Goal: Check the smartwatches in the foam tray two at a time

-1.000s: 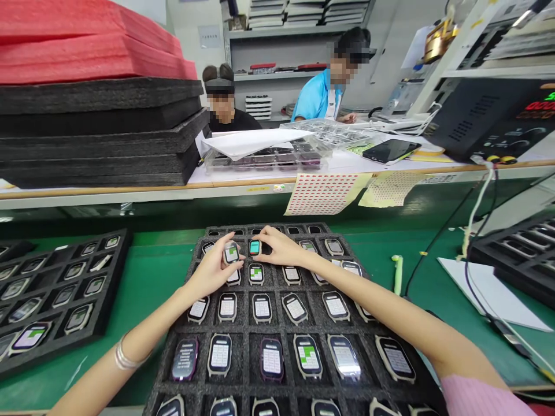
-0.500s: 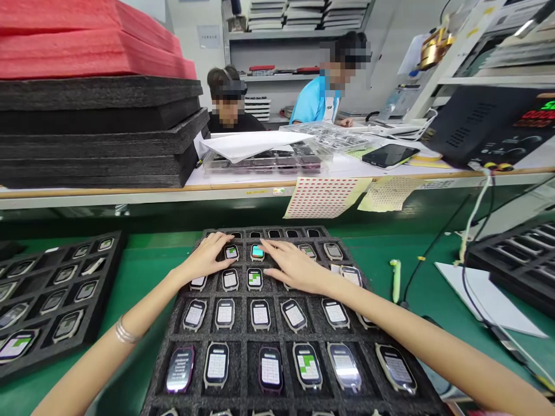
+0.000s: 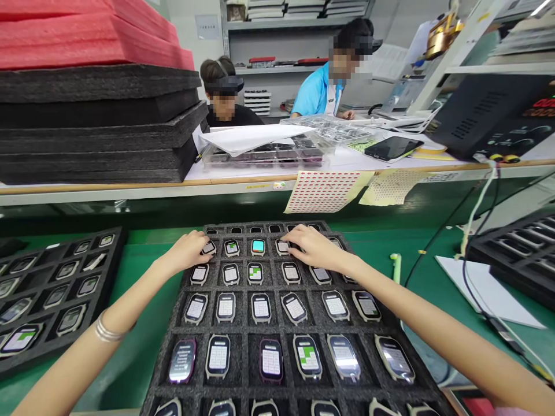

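Observation:
A black foam tray in front of me holds rows of smartwatch bodies with lit screens. My left hand rests on the tray's far left, its fingers curled onto a smartwatch that still sits in its pocket. My right hand lies flat over the far right rows with its fingers stretched out. Its fingertips touch another watch. Between the two hands sit a watch with a plain teal screen and one with a green-and-white screen.
A second foam tray of watches lies at the left on the green mat. Stacked black and red foam sheets sit on the raised shelf. A green pen, cables and paper lie at the right. Two people sit behind the shelf.
Both hands set down the watches they held over the middle of the far rows. They then moved apart, the left one column further left and the right one further right.

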Available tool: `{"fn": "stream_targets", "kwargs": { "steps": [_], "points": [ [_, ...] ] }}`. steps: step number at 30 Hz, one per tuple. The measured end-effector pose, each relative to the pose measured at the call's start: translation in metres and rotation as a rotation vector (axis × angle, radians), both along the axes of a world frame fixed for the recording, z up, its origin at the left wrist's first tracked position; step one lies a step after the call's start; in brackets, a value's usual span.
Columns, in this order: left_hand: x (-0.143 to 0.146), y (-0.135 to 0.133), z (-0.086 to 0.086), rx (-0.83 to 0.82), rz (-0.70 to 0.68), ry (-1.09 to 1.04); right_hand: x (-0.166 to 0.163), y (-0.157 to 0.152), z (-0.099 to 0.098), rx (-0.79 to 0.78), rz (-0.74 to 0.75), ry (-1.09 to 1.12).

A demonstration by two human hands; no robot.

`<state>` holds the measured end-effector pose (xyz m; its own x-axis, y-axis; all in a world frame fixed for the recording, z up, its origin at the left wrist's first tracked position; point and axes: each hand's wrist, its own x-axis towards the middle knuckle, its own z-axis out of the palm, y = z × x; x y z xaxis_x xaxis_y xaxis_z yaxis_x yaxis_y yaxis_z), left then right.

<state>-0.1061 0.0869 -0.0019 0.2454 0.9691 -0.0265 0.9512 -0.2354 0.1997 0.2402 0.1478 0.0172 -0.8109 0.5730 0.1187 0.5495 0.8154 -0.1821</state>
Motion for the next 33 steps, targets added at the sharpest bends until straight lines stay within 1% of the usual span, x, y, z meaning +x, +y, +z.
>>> {"fn": "stream_targets", "kwargs": {
  "steps": [3, 5, 7, 10, 12, 14, 17, 19, 21, 22, 23, 25, 26, 27, 29, 30, 33],
  "points": [
    [0.004, 0.01, 0.003, -0.028, 0.027, -0.022, 0.008, 0.012, 0.002, -0.04, 0.023, -0.055],
    [0.005, 0.014, 0.004, -0.033, 0.049, -0.068, 0.005, 0.015, 0.002, -0.057, 0.013, -0.067],
    [0.003, 0.014, 0.004, -0.03, 0.068, -0.146, -0.002, 0.015, 0.0, -0.068, -0.016, -0.057],
    [0.002, 0.006, 0.001, 0.003, 0.099, -0.319, -0.012, 0.015, -0.009, -0.09, -0.081, 0.006],
    [0.005, -0.004, 0.0, 0.028, 0.111, -0.473, -0.014, 0.014, -0.016, -0.124, -0.113, 0.078],
    [0.014, -0.016, 0.003, 0.035, 0.108, -0.625, -0.012, 0.013, -0.019, -0.173, -0.13, 0.172],
    [0.037, -0.035, 0.017, 0.042, 0.085, -0.904, -0.008, 0.004, -0.011, -0.267, -0.142, 0.346],
    [0.056, -0.047, 0.031, 0.035, 0.063, -1.269, -0.009, -0.009, 0.0, -0.328, -0.126, 0.443],
    [0.075, -0.057, 0.045, -0.034, 0.023, -1.446, -0.012, -0.027, 0.013, -0.439, -0.088, 0.557],
    [0.084, -0.06, 0.051, -0.074, 0.011, -1.497, -0.015, -0.036, 0.019, -0.534, -0.07, 0.634],
    [0.092, -0.064, 0.055, -0.113, -0.006, -1.543, -0.018, -0.045, 0.023, -0.689, -0.068, 0.747],
    [0.105, -0.068, 0.059, -0.173, -0.017, -1.619, -0.023, -0.06, 0.026, -0.969, -0.109, 0.91],
    [0.11, -0.07, 0.059, -0.193, -0.008, -1.647, -0.025, -0.065, 0.026, -1.073, -0.147, 0.957],
    [0.113, -0.071, 0.059, -0.206, 0.011, -1.667, -0.026, -0.069, 0.025, -1.131, -0.184, 0.973],
    [0.118, -0.073, 0.055, -0.221, 0.059, -1.692, -0.027, -0.073, 0.021, -1.18, -0.227, 0.993],
    [0.119, -0.074, 0.053, -0.237, 0.078, -1.705, -0.027, -0.074, 0.02, -1.184, -0.225, 1.006],
    [0.117, -0.077, 0.048, -0.317, 0.064, -1.781, -0.025, -0.079, 0.019, -1.133, -0.186, 1.054]
  ]
}}
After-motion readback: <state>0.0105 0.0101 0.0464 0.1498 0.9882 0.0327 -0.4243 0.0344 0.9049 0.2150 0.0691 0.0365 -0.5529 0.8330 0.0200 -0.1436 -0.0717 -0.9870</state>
